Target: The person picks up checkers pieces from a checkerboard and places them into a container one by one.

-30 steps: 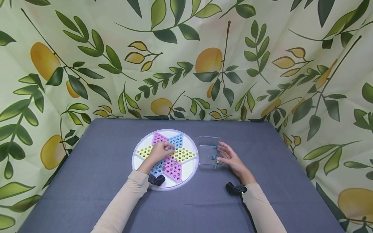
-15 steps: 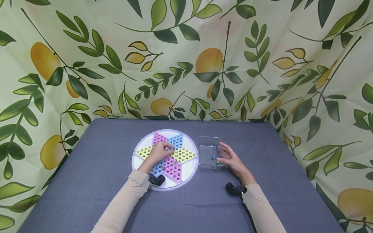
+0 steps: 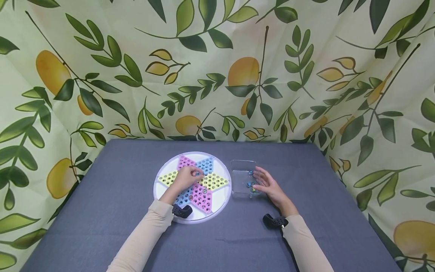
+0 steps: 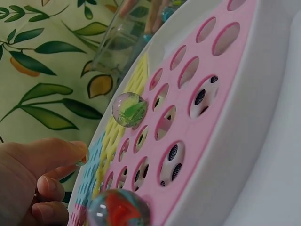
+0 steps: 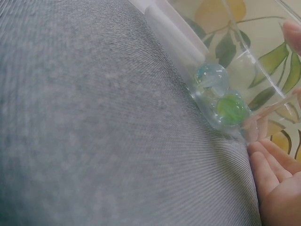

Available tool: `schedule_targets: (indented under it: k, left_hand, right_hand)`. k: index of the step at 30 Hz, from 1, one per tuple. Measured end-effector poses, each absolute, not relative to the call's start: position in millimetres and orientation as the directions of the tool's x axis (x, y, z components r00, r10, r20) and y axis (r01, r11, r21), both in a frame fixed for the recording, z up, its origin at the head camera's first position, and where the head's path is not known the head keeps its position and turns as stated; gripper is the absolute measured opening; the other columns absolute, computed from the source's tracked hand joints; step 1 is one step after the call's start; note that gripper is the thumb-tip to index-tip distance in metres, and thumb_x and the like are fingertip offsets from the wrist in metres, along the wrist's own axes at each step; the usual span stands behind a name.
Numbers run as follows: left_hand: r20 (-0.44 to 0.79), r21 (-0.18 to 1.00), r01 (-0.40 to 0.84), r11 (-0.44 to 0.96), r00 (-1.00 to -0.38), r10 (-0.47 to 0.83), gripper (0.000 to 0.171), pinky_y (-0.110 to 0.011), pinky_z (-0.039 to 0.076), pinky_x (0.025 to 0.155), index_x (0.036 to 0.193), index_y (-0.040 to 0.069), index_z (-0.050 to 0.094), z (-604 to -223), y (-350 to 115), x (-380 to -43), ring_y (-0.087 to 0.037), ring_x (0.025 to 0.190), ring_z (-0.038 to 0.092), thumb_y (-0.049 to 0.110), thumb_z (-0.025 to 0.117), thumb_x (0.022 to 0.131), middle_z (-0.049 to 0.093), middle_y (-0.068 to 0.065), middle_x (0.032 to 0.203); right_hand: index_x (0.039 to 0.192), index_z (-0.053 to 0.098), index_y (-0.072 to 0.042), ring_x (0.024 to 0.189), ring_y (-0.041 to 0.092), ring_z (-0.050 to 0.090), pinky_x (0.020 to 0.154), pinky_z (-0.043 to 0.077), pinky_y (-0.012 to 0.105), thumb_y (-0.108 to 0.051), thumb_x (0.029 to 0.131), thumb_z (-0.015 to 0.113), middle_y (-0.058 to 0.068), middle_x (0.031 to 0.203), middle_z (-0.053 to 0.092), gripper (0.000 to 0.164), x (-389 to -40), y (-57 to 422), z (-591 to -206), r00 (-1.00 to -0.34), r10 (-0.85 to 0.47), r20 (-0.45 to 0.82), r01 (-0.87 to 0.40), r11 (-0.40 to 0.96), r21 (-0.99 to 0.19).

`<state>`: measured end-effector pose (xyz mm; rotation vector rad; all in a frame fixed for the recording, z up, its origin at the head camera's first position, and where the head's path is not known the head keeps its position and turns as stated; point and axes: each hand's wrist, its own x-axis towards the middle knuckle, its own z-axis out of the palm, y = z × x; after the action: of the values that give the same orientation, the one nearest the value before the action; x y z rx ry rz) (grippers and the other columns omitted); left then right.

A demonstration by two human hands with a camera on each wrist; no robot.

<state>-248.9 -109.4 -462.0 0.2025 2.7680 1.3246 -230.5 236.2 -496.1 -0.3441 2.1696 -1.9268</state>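
Left hand [image 3: 185, 178] apparently pinches a small glass marble [image 4: 83, 161] over a round white star-patterned board [image 3: 220, 195]; right hand [image 3: 271, 187], fingers relaxed, touches a clear plastic box [image 3: 239, 185].

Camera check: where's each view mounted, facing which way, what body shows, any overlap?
Head: on the head, facing forward and down at the star board and clear box; shows left hand, right hand, sleeves.
Left wrist: facing low across the board past a green marble; part of the left hand at left.
Right wrist: facing across the cloth to the box and marbles inside; part of the right hand at right.
Shared: head and left wrist, the board; head and right wrist, the box.
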Motion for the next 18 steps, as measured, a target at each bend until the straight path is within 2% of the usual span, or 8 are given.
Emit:
schedule_targets:
  k: [3,6,9,10,12,13,16,18]
  left_hand:
    - [0.003,0.781,0.094,0.617,-0.989,0.146,0.022,-0.02,0.034,0.057,0.101,0.006,0.073,-461,-109,-249,-0.009,0.058,0.039,0.019,0.073,0.083,0.042,0.005,0.063]
    - [0.016,0.782,0.104,0.614,-0.989,0.147,0.023,-0.02,0.034,0.058,0.102,0.005,0.073,-459,-109,-248,-0.009,0.058,0.038,0.018,0.073,0.083,0.042,0.005,0.063]
    - [0.033,0.778,0.122,0.617,-0.988,0.154,0.024,-0.02,0.034,0.058,0.103,0.005,0.073,-457,-108,-248,-0.01,0.059,0.037,0.019,0.073,0.083,0.042,0.005,0.064]
    - [0.037,0.776,0.128,0.617,-0.987,0.158,0.025,-0.02,0.034,0.058,0.104,0.005,0.073,-457,-108,-247,-0.01,0.06,0.037,0.019,0.073,0.083,0.042,0.004,0.064]
    - [0.043,0.776,0.14,0.615,-0.985,0.17,0.026,-0.02,0.033,0.058,0.105,0.005,0.072,-455,-107,-247,-0.01,0.061,0.038,0.019,0.073,0.083,0.042,0.004,0.065]
    - [0.043,0.778,0.143,0.612,-0.984,0.175,0.026,-0.019,0.033,0.057,0.105,0.004,0.072,-454,-106,-246,-0.011,0.061,0.038,0.019,0.073,0.083,0.042,0.004,0.065]
    - [0.05,0.785,0.155,0.6,-0.981,0.188,0.025,-0.019,0.033,0.058,0.104,0.004,0.073,-452,-105,-245,-0.011,0.062,0.038,0.018,0.073,0.083,0.042,0.004,0.065]
    - [0.061,0.789,0.168,0.591,-0.978,0.198,0.024,-0.019,0.033,0.058,0.103,0.004,0.073,-451,-103,-244,-0.011,0.062,0.037,0.017,0.073,0.083,0.041,0.004,0.064]
  right_hand:
    - [0.152,0.017,-0.006,0.147,0.041,0.021,0.104,0.034,0.007,-0.003,0.087,0.065,0.027,0.156,0.023,0.081,-230,236,-496,-0.949,-0.315,-0.018,-0.022,0.121,-0.992]
    - [0.153,0.018,-0.008,0.148,0.039,0.022,0.113,0.032,0.021,-0.005,0.087,0.066,0.025,0.156,0.023,0.081,-230,236,-495,-0.949,-0.315,-0.03,-0.013,0.132,-0.991]
    - [0.153,0.018,-0.008,0.148,0.039,0.022,0.118,0.024,0.036,-0.006,0.087,0.066,0.026,0.156,0.023,0.081,-230,236,-495,-0.946,-0.322,-0.027,-0.019,0.139,-0.99]
    - [0.153,0.018,-0.008,0.148,0.039,0.022,0.118,0.023,0.036,-0.006,0.087,0.066,0.026,0.156,0.023,0.081,-230,236,-495,-0.946,-0.322,-0.027,-0.019,0.139,-0.99]
    - [0.153,0.018,-0.008,0.148,0.039,0.022,0.117,0.028,0.029,-0.007,0.087,0.066,0.026,0.156,0.023,0.082,-230,236,-495,-0.947,-0.32,-0.028,-0.018,0.139,-0.99]
    - [0.152,0.018,-0.007,0.148,0.04,0.021,0.118,0.028,0.029,-0.006,0.087,0.066,0.026,0.156,0.023,0.081,-230,236,-495,-0.947,-0.32,-0.025,-0.02,0.136,-0.991]
    - [0.152,0.018,-0.006,0.148,0.041,0.02,0.12,0.025,0.034,-0.004,0.087,0.065,0.027,0.156,0.023,0.08,-230,236,-495,-0.947,-0.32,-0.019,-0.022,0.125,-0.992]
    - [0.152,0.018,-0.005,0.147,0.042,0.02,0.12,0.021,0.042,-0.003,0.087,0.065,0.028,0.156,0.022,0.08,-230,236,-495,-0.947,-0.322,-0.012,-0.029,0.121,-0.992]
